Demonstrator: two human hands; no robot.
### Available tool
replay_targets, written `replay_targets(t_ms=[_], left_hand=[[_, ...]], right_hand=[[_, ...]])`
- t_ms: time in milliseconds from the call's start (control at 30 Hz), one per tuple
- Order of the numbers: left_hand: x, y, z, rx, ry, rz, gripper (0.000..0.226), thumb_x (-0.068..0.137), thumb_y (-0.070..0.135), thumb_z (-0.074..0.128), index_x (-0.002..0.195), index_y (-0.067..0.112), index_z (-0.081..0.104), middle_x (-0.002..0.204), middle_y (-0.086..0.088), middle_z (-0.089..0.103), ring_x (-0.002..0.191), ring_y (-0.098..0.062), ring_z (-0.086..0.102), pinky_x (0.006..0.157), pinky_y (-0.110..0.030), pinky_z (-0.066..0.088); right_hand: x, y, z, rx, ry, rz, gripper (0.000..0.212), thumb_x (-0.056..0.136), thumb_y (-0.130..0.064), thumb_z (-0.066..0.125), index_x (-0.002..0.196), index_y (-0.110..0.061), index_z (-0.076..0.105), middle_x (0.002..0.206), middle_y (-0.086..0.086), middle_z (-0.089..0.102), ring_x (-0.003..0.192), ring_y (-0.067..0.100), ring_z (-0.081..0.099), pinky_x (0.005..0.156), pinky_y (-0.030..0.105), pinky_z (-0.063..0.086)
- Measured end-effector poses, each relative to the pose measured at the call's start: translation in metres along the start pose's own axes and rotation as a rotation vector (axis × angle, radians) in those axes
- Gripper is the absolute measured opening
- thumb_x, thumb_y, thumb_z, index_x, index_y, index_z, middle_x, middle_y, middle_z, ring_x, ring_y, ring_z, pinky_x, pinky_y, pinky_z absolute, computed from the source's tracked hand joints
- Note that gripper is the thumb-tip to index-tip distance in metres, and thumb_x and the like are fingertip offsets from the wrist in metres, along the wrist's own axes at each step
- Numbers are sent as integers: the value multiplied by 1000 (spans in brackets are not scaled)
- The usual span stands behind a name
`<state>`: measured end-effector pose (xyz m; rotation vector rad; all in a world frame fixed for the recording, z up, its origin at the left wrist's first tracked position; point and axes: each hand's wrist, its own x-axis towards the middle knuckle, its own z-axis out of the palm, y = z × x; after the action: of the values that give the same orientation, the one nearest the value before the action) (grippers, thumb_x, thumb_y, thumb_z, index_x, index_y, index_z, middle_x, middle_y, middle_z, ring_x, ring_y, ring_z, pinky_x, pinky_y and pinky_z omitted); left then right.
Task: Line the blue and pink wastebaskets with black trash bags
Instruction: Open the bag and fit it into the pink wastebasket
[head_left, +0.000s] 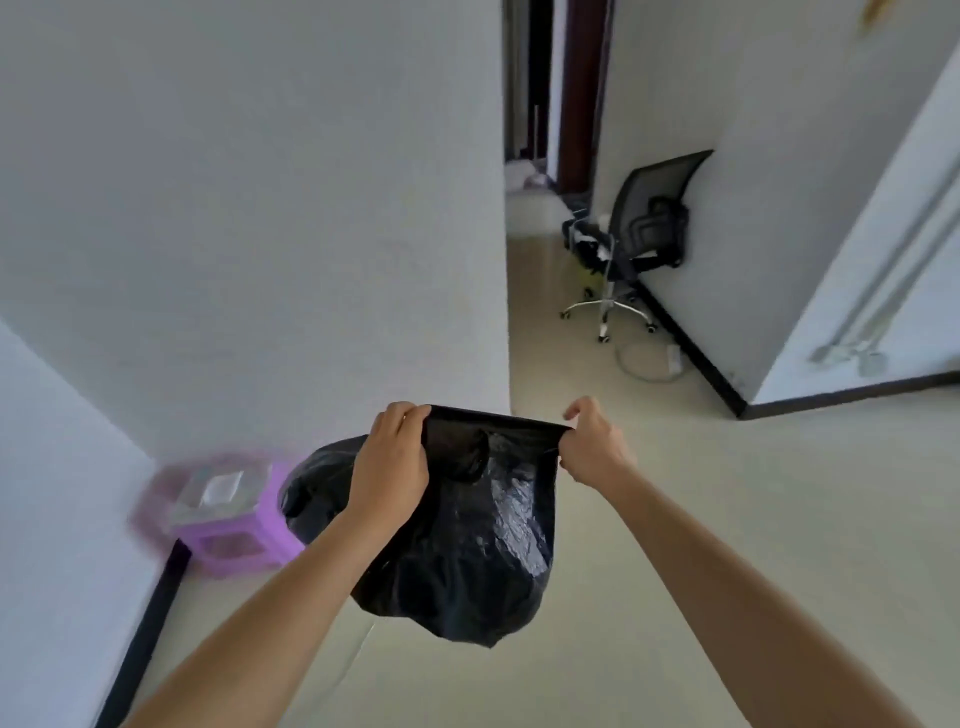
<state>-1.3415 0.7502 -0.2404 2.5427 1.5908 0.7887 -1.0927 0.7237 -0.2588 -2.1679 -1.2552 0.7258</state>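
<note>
At the far left, low against the wall, stands a pink-purple basket-like thing (228, 514), blurred, with something pale lying on its top; I take it for the pink wastebasket, though the blur leaves that unsure. Just right of it a black bag (311, 493) bulges, partly hidden by the left forearm, and I cannot tell whether it lines the blue wastebasket, which is not plainly in view.

The left hand (392, 467) has its grip clenched on one side of the mouth of the black trash bag (478, 551). The bag hangs in the air above the floor (727, 519), puffed out below. The right hand (592, 447) pinches the other side of the rim between thumb and fingers, and the edge is pulled taut between the two.

Risks, as I judge them: the film is thin, so pulling harder could tear the rim or slip it from the lighter right pinch. The pale thing on the basket could block the bag. Trapped air may stop it seating.

Far right, an office chair (634, 244) stands well apart.
</note>
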Motion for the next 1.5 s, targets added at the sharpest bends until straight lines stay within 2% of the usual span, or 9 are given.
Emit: replay_targets(t_ms=[100,300,400,633,767,900,1167,1400,1500], left_hand=[[45,132,70,-155,-46,139,26,86,-8,54,106,4,65,112,-9,58,102,-27,57,78,-41,54],[99,403,195,-297,-175,436,34,86,-11,50,113,0,68,111,-11,63,104,-29,57,87,-29,45],[113,516,239,-361,-268,605,37,87,-8,47,121,-3,62,116,-11,62,106,-27,57,91,-25,41],[139,705,347,-519,-374,846,34,92,16,59,120,-3,61,114,-12,60,107,-25,55,96,-32,45],[176,805,421,-455,-497,977,49,85,14,68,128,-4,53,120,-14,55,113,-29,53,99,-32,42],[231,934,474,-385,-618,1053,65,82,16,70,137,-3,43,130,-14,45,120,-30,46,104,-34,39],[244,1182,546,-463,-701,1298,68,81,-6,52,145,-3,30,139,-16,36,128,-28,42,111,-26,29],[247,1402,632,-408,-710,1367,58,81,0,48,139,11,46,137,-5,50,118,-27,52,98,-39,43],[279,1483,662,-293,-611,1419,60,78,-2,48,136,14,50,134,-2,54,119,-26,48,97,-40,40]], right_hand=[[10,117,-98,171,95,112,35,73,-1,30,85,-32,42,75,11,65,65,32,67,59,53,59],[-11,338,-288,280,220,391,40,71,-5,35,77,-26,69,77,9,68,63,26,66,51,37,58],[-24,408,-362,232,319,506,33,85,-30,44,76,-13,70,71,9,66,64,27,65,65,46,61],[-2,520,-448,15,450,853,94,73,-90,18,94,-14,68,94,6,65,95,31,62,72,38,40],[34,588,-509,-59,340,909,54,78,-54,60,113,-12,56,113,7,57,103,31,58,74,36,46],[48,661,-595,-13,274,953,69,76,-11,55,142,-21,34,134,10,44,117,34,53,89,43,51],[34,826,-740,47,606,1139,33,87,-14,44,115,-11,61,118,15,64,108,33,58,82,34,48],[75,989,-886,129,738,1274,49,81,-65,52,88,-17,60,87,2,67,85,26,59,66,32,40],[99,1036,-957,79,660,1181,26,73,-31,64,92,-15,54,85,3,65,87,27,62,63,31,42]])
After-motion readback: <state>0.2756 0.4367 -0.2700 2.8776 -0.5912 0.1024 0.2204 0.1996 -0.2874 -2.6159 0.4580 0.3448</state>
